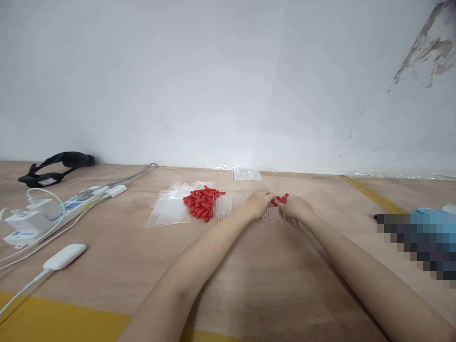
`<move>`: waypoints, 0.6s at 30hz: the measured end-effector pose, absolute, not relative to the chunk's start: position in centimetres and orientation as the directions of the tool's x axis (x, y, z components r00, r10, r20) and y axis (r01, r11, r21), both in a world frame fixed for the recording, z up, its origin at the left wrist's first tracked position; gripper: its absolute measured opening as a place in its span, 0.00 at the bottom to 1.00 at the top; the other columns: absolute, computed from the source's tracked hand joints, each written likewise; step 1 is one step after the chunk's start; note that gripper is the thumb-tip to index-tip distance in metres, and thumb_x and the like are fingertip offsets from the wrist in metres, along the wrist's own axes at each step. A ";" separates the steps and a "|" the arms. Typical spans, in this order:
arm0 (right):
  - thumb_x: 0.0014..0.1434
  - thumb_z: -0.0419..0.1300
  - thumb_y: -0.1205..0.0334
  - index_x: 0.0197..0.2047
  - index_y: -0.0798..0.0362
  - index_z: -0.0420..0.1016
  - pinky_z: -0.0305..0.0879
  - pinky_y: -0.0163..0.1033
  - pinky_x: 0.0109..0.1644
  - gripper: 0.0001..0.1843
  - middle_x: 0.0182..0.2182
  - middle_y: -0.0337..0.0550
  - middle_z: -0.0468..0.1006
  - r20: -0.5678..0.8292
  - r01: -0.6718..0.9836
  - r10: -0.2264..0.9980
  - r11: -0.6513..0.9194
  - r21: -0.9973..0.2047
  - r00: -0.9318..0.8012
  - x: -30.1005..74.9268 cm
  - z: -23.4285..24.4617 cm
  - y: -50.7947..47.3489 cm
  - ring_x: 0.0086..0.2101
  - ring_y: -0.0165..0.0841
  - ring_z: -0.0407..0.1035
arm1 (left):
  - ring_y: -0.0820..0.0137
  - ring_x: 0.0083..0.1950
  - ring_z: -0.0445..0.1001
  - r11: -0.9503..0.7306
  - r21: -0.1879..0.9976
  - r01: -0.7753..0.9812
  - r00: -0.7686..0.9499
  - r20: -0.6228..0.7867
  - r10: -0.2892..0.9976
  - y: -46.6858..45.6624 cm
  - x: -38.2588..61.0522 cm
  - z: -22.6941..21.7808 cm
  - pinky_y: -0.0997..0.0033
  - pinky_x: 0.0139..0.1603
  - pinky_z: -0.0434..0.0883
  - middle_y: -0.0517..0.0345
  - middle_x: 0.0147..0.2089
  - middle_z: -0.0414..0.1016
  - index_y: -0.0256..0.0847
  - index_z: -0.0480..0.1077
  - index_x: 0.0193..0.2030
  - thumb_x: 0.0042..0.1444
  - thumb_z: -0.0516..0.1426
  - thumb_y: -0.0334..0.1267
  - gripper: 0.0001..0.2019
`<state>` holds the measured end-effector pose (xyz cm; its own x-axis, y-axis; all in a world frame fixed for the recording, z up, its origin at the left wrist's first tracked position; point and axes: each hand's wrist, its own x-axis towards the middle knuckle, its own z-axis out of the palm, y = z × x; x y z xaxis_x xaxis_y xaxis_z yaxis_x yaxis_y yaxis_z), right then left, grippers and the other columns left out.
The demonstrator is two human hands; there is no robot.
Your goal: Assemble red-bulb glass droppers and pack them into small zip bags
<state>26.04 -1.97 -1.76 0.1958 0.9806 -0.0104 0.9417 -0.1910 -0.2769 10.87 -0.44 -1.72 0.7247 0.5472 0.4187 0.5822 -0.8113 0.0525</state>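
My left hand (260,204) reaches over a row of thin clear tubes (228,206), its fingers curled together with a small red rubber bulb (274,203) at the fingertips. Close beside it, my right hand (297,207) is closed too; its fingertips are hidden, and what they hold cannot be made out. A few red rubber bulbs (282,198) show between the two hands. More clear tubes (274,216) lie beneath the hands. Left of the row is a heap of red rubber bulbs (201,204), each rounded with a narrow neck.
Clear plastic bags (167,211) lie left of the heap, and another bag (247,175) by the wall. A power strip (71,206) with plugs and cables, a white device (64,256) and a black headset strap (57,168) occupy the left. A blurred-out object (427,242) sits far right.
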 end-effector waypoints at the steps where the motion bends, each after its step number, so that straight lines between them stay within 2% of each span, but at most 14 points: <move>1: 0.51 0.50 0.51 0.30 0.56 0.72 0.62 0.37 0.29 0.17 0.25 0.51 0.75 -0.037 0.931 0.981 -0.194 -0.310 0.192 26.2 -1.6 -1.9 0.29 0.38 0.71 | 0.67 0.43 0.67 -0.812 0.094 0.576 0.695 0.466 0.547 -0.7 10.3 -1.6 0.68 0.46 0.64 0.52 0.38 0.71 0.36 0.68 0.36 0.57 0.51 0.33 0.06; 3: 0.50 0.51 0.51 0.26 0.55 0.71 0.61 0.36 0.27 0.16 0.21 0.49 0.74 -0.097 0.880 0.977 -0.212 -0.426 0.189 26.6 -1.3 -1.8 0.26 0.37 0.70 | 0.67 0.42 0.67 -0.808 0.189 0.558 0.624 0.546 0.559 -1.4 8.8 -1.3 0.68 0.45 0.64 0.54 0.37 0.71 0.37 0.67 0.36 0.57 0.51 0.33 0.05; 6: 0.48 0.54 0.51 0.26 0.55 0.69 0.60 0.36 0.26 0.14 0.21 0.47 0.72 -0.168 0.766 0.967 -0.255 -0.590 0.193 27.3 -0.7 -1.6 0.24 0.35 0.68 | 0.69 0.40 0.68 -0.787 0.322 0.525 0.551 0.576 0.604 -3.2 5.7 -1.1 0.69 0.41 0.65 0.56 0.37 0.71 0.39 0.65 0.38 0.57 0.49 0.31 0.05; 10: 0.48 0.53 0.52 0.23 0.54 0.65 0.52 0.34 0.18 0.13 0.16 0.42 0.67 -0.243 0.681 0.959 -0.276 -0.678 0.147 28.3 0.0 -1.6 0.15 0.27 0.57 | 0.71 0.35 0.69 -0.709 0.469 0.527 0.447 0.557 0.700 -6.4 1.5 -1.7 0.71 0.37 0.66 0.57 0.35 0.70 0.40 0.60 0.48 0.57 0.49 0.32 0.12; 13: 0.50 0.50 0.58 0.21 0.54 0.63 0.51 0.32 0.18 0.11 0.18 0.41 0.68 -0.263 0.606 0.961 -0.261 -0.751 0.087 28.5 0.7 -2.0 0.15 0.24 0.56 | 0.70 0.39 0.69 -0.661 0.543 0.517 0.390 0.538 0.747 -8.2 -0.7 -2.6 0.69 0.39 0.67 0.55 0.38 0.70 0.42 0.58 0.51 0.56 0.49 0.33 0.15; 16: 0.53 0.47 0.60 0.24 0.55 0.64 0.58 0.31 0.24 0.11 0.25 0.45 0.73 -0.246 0.503 0.969 -0.198 -0.841 -0.029 27.6 1.1 -3.0 0.20 0.24 0.62 | 0.71 0.37 0.71 -0.603 0.665 0.441 0.329 0.505 0.798 -8.9 -1.7 -3.6 0.70 0.38 0.68 0.55 0.38 0.70 0.40 0.62 0.46 0.55 0.50 0.34 0.11; 18: 0.55 0.46 0.60 0.25 0.56 0.65 0.61 0.31 0.28 0.13 0.26 0.46 0.73 -0.168 0.432 0.977 -0.095 -0.897 -0.133 26.3 0.7 -4.0 0.22 0.25 0.63 | 0.72 0.35 0.71 -0.538 0.760 0.365 0.299 0.451 0.841 -8.9 -1.9 -4.3 0.71 0.36 0.69 0.55 0.36 0.70 0.38 0.63 0.40 0.53 0.52 0.35 0.07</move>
<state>26.33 -4.00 0.66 -0.1332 0.9768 -0.1677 0.4320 -0.0951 -0.8968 -1.87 -8.93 -4.26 0.2993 0.8407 0.4513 0.3652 -0.5379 0.7598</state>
